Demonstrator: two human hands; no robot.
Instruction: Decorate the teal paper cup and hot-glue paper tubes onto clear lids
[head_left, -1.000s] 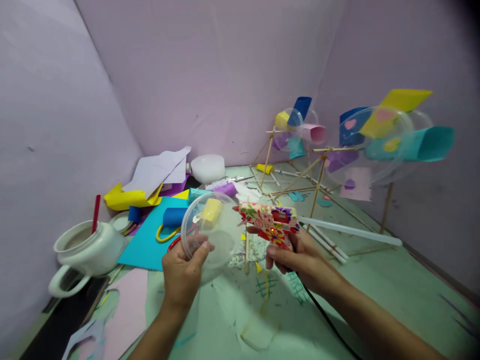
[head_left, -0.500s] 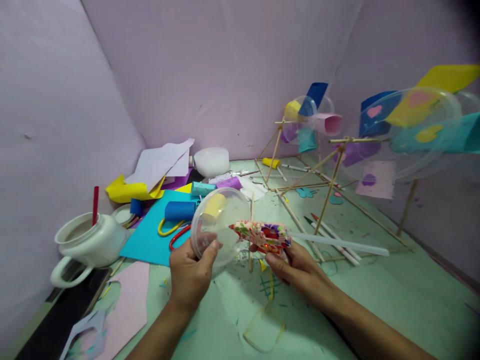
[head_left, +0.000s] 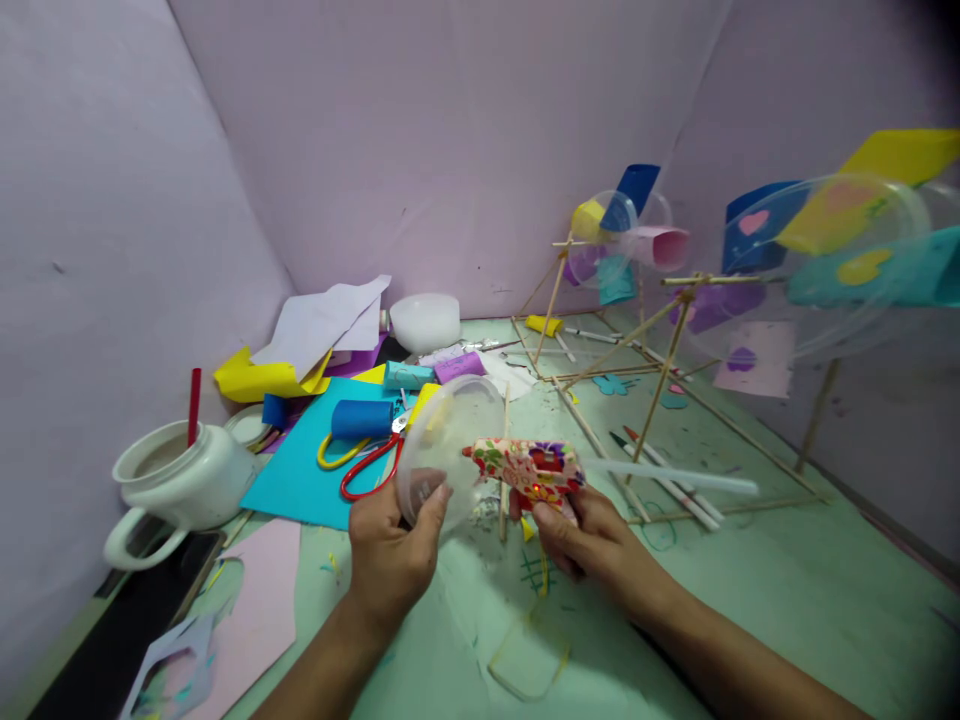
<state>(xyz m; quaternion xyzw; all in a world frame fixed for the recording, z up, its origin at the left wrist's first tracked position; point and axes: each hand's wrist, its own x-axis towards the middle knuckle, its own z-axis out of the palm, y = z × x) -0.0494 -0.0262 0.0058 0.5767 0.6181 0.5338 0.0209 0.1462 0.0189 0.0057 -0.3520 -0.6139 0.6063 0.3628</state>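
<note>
Between its thumb and fingers, my left hand [head_left: 397, 545] grips a clear round plastic lid [head_left: 457, 410] by its lower left rim, tilted upright. My right hand [head_left: 589, 530] is wrapped round the handle of a flower-patterned glue gun [head_left: 525, 467]. The gun's nozzle points left and is over the lid; whether it touches cannot be told. A long translucent glue stick [head_left: 675, 475] sticks out of the gun's back to the right. Red scissors [head_left: 371, 470] and a blue paper roll [head_left: 362, 419] lie left of the lid on a turquoise sheet [head_left: 292, 480].
Two stick frames [head_left: 660, 385] bearing colourful paper wheels [head_left: 840, 250] stand at the right. White pens [head_left: 675, 490] lie beneath the nearer one. At the left are a white pot [head_left: 187, 490], a pink sheet [head_left: 262, 610] and a dark flat object [head_left: 112, 640]. A white bowl [head_left: 425, 322] is by the back wall.
My left hand and the lid have shifted slightly right and turned, uncovering more of the red scissors. The glue gun has barely moved, its glue stick tilting a little.
</note>
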